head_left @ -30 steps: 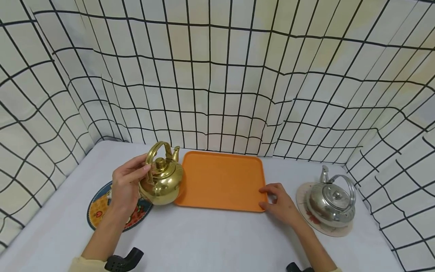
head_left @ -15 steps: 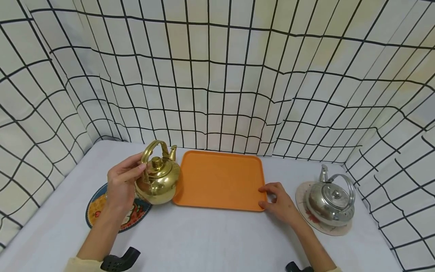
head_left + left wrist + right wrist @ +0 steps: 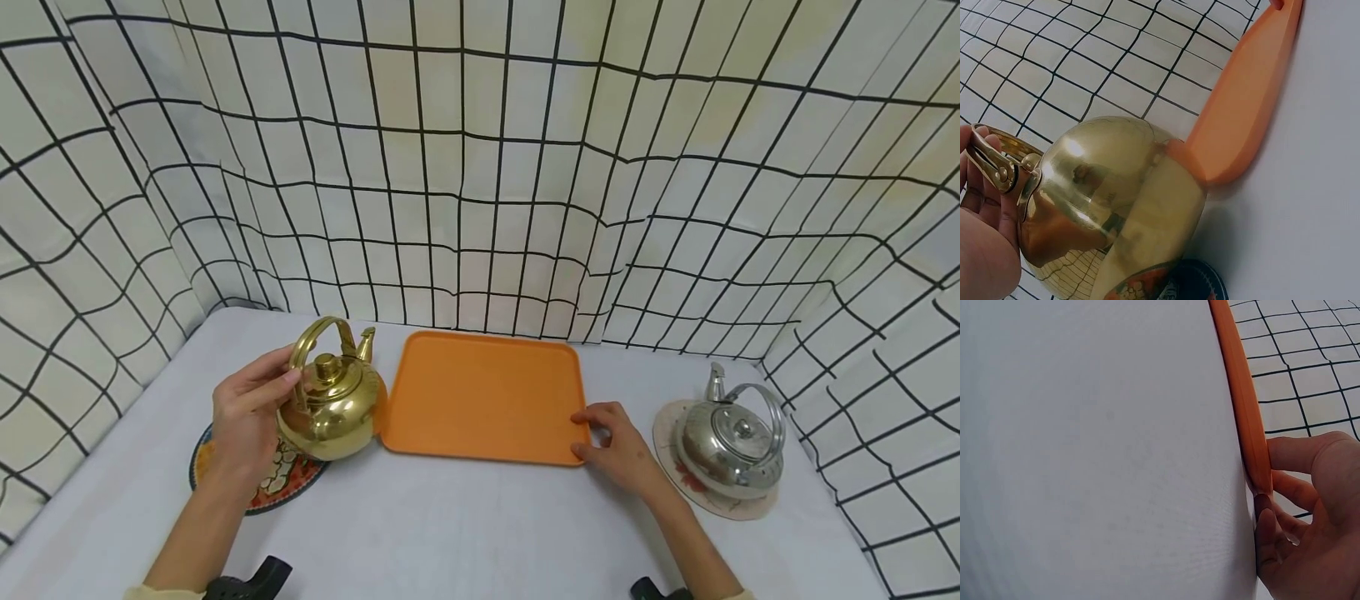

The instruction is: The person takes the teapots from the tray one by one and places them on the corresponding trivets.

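My left hand [image 3: 247, 417] grips the handle of a shiny gold kettle [image 3: 333, 417], its thumb and fingers around the handle's near side. Below the kettle is a colourful round mat [image 3: 281, 492], partly hidden by the hand and kettle. The left wrist view has the kettle's body [image 3: 1110, 187] large, with a gap and shadow beneath it, so it looks held up. An orange rectangular tray [image 3: 487, 400] lies just right of the kettle. At the tray's right edge, near its front corner, my right hand [image 3: 618, 450] pinches the rim [image 3: 1244, 394] between thumb and fingers.
A silver kettle [image 3: 731, 442] stands on a pale round mat [image 3: 693, 492] at the right, beyond the right hand. White cloth [image 3: 465, 533] covers the table. Grid-patterned curtains [image 3: 480, 167] enclose the back and both sides, close behind the tray.
My left hand has carried the gold kettle leftward, away from the tray and further over the colourful mat, ending slightly lower. The right hand and the tray have stayed where they were.
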### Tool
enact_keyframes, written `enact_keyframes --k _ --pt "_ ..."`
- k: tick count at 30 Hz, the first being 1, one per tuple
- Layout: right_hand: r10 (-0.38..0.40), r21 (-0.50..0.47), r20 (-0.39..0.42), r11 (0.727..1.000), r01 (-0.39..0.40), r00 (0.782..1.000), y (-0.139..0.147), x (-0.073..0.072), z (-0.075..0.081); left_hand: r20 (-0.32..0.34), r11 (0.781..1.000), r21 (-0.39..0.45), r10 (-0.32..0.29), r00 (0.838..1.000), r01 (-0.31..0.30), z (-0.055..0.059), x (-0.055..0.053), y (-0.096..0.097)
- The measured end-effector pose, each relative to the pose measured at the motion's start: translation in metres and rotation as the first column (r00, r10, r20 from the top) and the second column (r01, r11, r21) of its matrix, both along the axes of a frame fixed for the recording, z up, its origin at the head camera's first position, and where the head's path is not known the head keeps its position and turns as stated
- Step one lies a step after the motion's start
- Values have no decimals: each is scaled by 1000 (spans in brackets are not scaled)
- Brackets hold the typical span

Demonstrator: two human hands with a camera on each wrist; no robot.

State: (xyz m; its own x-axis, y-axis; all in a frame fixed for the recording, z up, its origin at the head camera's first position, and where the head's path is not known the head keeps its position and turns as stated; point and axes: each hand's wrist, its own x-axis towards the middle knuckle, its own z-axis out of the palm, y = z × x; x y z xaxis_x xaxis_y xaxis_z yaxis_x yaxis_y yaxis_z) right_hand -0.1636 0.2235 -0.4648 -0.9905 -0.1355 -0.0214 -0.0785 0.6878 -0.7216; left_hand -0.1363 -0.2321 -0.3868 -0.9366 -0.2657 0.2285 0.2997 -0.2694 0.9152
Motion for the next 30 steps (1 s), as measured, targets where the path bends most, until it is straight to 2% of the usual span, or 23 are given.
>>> enact_keyframes --k 7,16,30 --pt "5 3 -11 1000 -5 1000 -1 1 0 -35 998 56 -20 999 22 -3 4 -8" --pt "0 9 15 1000 0 1000 0 0 1 -30 994 109 13 999 -10 -4 8 -15" --pt "3 -3 16 1000 -3 1000 -1 2 5 -105 981 191 -2 995 22 -7 13 -27"
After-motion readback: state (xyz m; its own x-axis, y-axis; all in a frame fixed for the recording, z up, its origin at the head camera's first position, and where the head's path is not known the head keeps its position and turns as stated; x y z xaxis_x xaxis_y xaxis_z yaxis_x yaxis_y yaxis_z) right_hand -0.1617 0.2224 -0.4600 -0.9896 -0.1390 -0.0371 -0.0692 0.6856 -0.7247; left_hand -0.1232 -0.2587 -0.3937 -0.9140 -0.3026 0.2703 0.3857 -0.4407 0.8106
